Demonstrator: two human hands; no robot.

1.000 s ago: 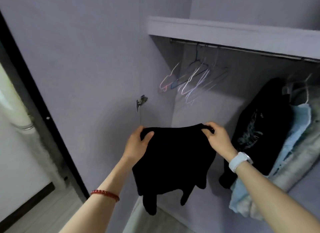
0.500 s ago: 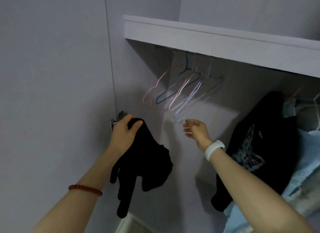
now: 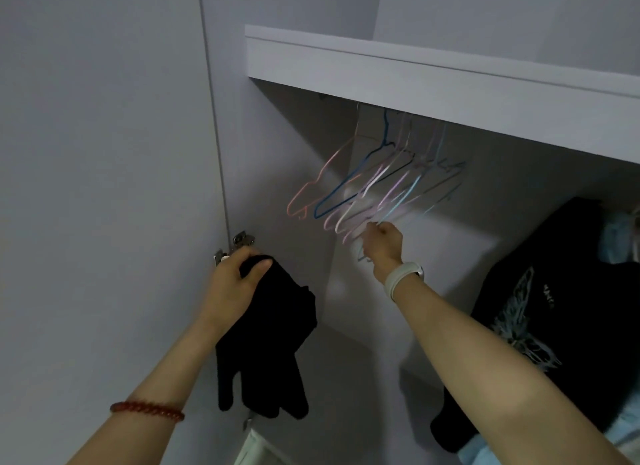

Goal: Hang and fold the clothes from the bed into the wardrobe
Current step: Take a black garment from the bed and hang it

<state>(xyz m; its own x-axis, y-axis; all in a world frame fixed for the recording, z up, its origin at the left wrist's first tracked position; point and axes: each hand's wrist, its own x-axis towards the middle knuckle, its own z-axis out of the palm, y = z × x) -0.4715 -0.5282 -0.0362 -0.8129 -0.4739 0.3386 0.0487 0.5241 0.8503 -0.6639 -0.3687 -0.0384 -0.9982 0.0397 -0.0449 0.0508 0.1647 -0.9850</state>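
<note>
The wardrobe (image 3: 277, 153) stands open, its interior walls pale lilac-grey and dimly lit. A shelf (image 3: 433, 73) of the same finish spans the upper part. The rail beneath it is hidden by the shelf edge. A metal door hinge (image 3: 242, 239) sits on the left side panel, just above the left hand.

Left hand (image 3: 235, 288): fingers clenched round the top of a black garment (image 3: 273, 343), thumb pressed over its upper fold. The garment hangs limp from that grip, close against the left inner wall, with its lower ends dangling free. A red bead bracelet (image 3: 147, 409) circles the left wrist.

Right hand (image 3: 382, 243): raised to the lower ends of a cluster of empty wire hangers (image 3: 374, 187) in pink, blue, white and lilac, hung below the shelf and blurred. The fingers are curled at the lowest hanger ends, but the blur prevents confirming whether they grasp one. A white watch (image 3: 403, 277) is on the right wrist.

To the right, a black printed shirt (image 3: 554, 308) hangs inside the wardrobe, with pale blue clothing (image 3: 620, 243) beside and behind it at the frame edge. A strip of light surface (image 3: 256, 447) shows at the bottom of the wardrobe; its nature cannot be determined.
</note>
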